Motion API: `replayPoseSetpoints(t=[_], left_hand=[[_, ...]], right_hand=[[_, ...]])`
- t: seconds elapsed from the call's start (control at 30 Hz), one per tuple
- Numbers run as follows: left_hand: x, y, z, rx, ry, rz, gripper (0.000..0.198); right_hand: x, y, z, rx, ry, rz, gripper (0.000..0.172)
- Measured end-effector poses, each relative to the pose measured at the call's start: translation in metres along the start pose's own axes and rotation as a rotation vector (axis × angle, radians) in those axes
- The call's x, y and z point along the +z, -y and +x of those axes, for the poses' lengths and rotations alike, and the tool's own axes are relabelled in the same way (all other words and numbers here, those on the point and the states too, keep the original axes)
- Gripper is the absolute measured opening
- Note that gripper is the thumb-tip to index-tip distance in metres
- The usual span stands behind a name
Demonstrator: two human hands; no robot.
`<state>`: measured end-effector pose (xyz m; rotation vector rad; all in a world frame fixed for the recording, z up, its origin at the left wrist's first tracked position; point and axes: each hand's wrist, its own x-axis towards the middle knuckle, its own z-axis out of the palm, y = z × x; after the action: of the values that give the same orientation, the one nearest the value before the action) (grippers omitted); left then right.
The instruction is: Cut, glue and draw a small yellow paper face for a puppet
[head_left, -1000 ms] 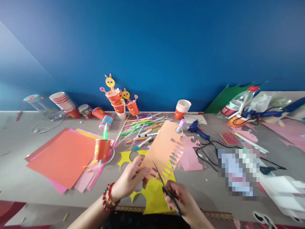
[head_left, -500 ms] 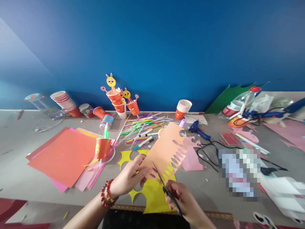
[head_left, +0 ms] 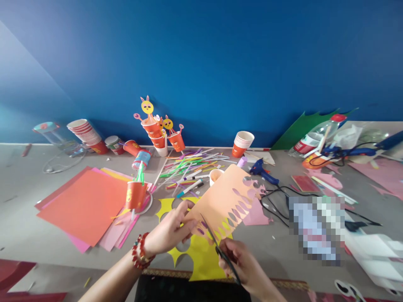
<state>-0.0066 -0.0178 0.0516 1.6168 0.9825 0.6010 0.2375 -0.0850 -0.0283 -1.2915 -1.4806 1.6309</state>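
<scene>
Peach paper (head_left: 217,195) slants from the left hand (head_left: 170,230) pinching its near end, right hand (head_left: 239,263) curled round scissors (head_left: 217,248) aimed forward-left

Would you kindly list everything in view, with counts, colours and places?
Sheet: one, peach, centre
Scissors: one, dark, lower centre
Cut paper: count unclear, yellow, beneath sheet
Paper stack: one, orange topmost, left
Straw-filled cup: one, orange, at stack's edge
Decorated cups: several, orange, back left
Cup stacks: two, red and white, back
Straws: many, mixed, middle
Glue guns: two, blue, right
Bottle: one, clear, back right
Card: one, green, behind bottle
Scraps: several, pink, right
Wall: one, blue, behind
Table: one, grey, below
Bracelets: two, red, lower left
Left hand: one, gripping sheet
Right hand: one, gripping scissors
</scene>
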Motion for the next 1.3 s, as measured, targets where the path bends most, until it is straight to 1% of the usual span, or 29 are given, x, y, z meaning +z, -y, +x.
replayPoseSetpoints(t=[0.1, 0.27, 0.53, 0.73, 1.03, 1.17, 1.3], left_hand=[[-0.001, -0.002, 0.001, 0.008, 0.009, 0.015, 0.016], [-0.002, -0.001, 0.001, 0.001, 0.014, 0.05, 0.016], [-0.004, -0.004, 0.002, -0.011, 0.02, 0.076, 0.019], [-0.004, -0.006, 0.003, -0.007, 0.028, 0.037, 0.018], [-0.007, -0.01, 0.001, 0.036, 0.02, 0.036, 0.016], [-0.005, -0.008, 0.004, 0.042, 0.005, -0.04, 0.018], [0.006, 0.002, 0.007, 0.024, -0.104, -0.265, 0.029]], right_hand=[[0.0, 0.0, -0.001, -0.003, -0.009, -0.014, 0.04], [0.0, -0.001, -0.001, -0.014, -0.016, -0.029, 0.042], [-0.001, -0.003, -0.001, -0.016, -0.017, -0.056, 0.041], [0.001, 0.0, -0.001, -0.014, -0.022, -0.034, 0.043], [0.003, 0.008, -0.001, -0.048, -0.031, -0.038, 0.051], [0.004, 0.004, -0.001, -0.033, -0.046, -0.019, 0.051], [0.005, 0.001, 0.001, -0.049, -0.079, 0.003, 0.051]])
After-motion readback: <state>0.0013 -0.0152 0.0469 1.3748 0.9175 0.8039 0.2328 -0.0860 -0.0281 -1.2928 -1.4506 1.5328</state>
